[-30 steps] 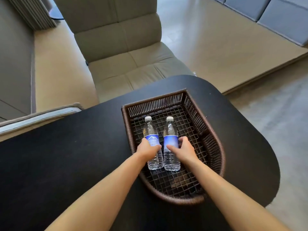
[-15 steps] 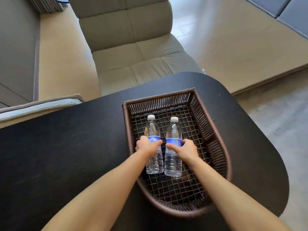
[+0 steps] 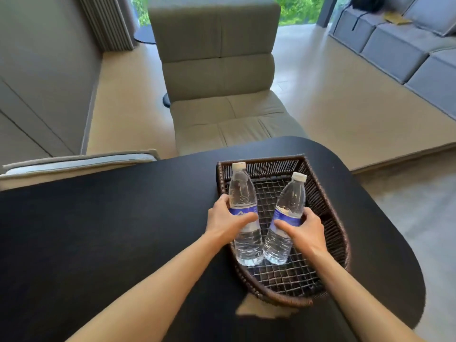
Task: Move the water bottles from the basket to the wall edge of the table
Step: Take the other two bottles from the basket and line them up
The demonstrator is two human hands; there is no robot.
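Two clear water bottles with white caps and blue labels are held above a brown wicker basket [image 3: 330, 218] on the black table [image 3: 111, 230]. My left hand [image 3: 223, 219] grips the left bottle [image 3: 243, 193] around its label; this bottle is nearly upright over the basket's left rim. My right hand [image 3: 307, 230] grips the right bottle [image 3: 288, 201], which leans to the right over the wire mesh floor. Their bottoms nearly touch. The basket holds nothing else that I can see.
A beige padded chair [image 3: 222, 82] stands beyond the table's far edge. The grey wall [image 3: 37, 70] runs along the left, with a cushioned bench edge [image 3: 79, 161] by the table. A grey sofa [image 3: 407, 45] sits at the far right.
Both bottles were lying flat in the basket under my hands; now both are lifted and tipped upward. The camera view has also tilted up.
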